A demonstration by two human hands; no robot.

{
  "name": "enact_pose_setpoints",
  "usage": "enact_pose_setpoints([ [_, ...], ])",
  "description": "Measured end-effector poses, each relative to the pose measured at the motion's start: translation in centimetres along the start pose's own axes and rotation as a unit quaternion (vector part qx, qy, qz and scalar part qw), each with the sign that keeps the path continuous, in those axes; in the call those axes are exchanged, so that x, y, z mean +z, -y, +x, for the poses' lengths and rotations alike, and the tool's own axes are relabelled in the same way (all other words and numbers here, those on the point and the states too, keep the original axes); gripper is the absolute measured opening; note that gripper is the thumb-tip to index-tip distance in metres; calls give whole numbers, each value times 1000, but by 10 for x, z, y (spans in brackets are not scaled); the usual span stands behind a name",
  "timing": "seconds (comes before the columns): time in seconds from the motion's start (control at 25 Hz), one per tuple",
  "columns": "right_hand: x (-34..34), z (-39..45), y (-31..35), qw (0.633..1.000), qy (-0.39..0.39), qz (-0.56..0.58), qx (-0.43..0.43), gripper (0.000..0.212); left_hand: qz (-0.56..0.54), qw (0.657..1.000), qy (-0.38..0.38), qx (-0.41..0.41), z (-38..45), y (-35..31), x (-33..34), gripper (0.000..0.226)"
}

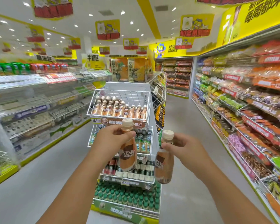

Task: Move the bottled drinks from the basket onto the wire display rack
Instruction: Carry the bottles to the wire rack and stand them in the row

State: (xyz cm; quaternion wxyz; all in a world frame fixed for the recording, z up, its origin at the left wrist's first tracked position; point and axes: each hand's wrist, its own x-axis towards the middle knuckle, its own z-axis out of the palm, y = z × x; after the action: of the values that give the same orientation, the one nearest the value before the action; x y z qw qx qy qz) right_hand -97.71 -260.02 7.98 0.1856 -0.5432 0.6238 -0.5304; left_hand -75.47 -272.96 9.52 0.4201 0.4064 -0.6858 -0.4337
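**Now carrying: two coffee bottles on their way to the top tier**

Both hands are loaded and raised in front of the wire display rack (120, 101). The left hand (113, 137) has its fingers curled round the neck and shoulder of a brown coffee bottle (128, 152), which stands roughly upright with its cream cap up. The right hand (183, 145) pinches a second bottle (164, 162) near its neck; that bottle hangs slightly lower and to the right, close to the first but apart from it.

The rack's top tier already holds a row of the same drink, packed along its front wire wall, with bare wire showing behind them at the back. Lower tiers carry other bottled drinks, down to green-capped bottles (128, 198) at the bottom. The basket the bottles come from is not in view.

By my reading, this is the carry-and-place step. The next move calls for lifting each bottle over the front rim of the top tier and setting it down upright in an open slot, without knocking the neighbours. Placing one at a time seems safer, since the free space looks narrow.
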Motion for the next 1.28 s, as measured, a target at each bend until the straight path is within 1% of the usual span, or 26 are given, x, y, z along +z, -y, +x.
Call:
enact_pose_setpoints([
  [0.16, 33, 62, -16, 1000, 21, 18, 14, 13, 14, 999, -23, -16, 53, 27, -10, 14],
  [0.28, 52, 124, -37, 999, 21, 28, 17, 11, 33, 999, -31, -22, 104, 41, -10, 16],
  [0.44, 68, 212, -64, 998, 54, 26, 11, 11, 53, 997, -50, -18, 186, 58, -7, 14],
  [0.56, 75, 282, -80, 997, 79, 12, 9, 13, 49, 996, -68, -13, 255, 63, -2, 14],
  [0.68, 83, 350, -103, 998, 69, 16, 3, 18, 38, 995, -89, -12, 318, 71, 8, 14],
  [0.76, 91, 385, -115, 998, 56, 26, 5, 20, 11, 996, -91, -22, 354, 82, 13, 17],
  [0.84, 102, 418, -128, 998, 49, 33, 12, 21, 6, 996, -87, -22, 393, 91, 14, 22],
  [1.0, 127, 481, -148, 999, 24, 34, 22, 25, 54, 997, -46, 8, 472, 112, 11, 29],
  [1.16, 157, 536, -160, 999, -27, 9, 29, 18, 54, 999, 2, -2, 549, 138, 7, 23],
  [1.28, 173, 571, -167, 998, -53, 2, 46, 16, 85, 996, 34, -7, 597, 159, 12, 20],
])
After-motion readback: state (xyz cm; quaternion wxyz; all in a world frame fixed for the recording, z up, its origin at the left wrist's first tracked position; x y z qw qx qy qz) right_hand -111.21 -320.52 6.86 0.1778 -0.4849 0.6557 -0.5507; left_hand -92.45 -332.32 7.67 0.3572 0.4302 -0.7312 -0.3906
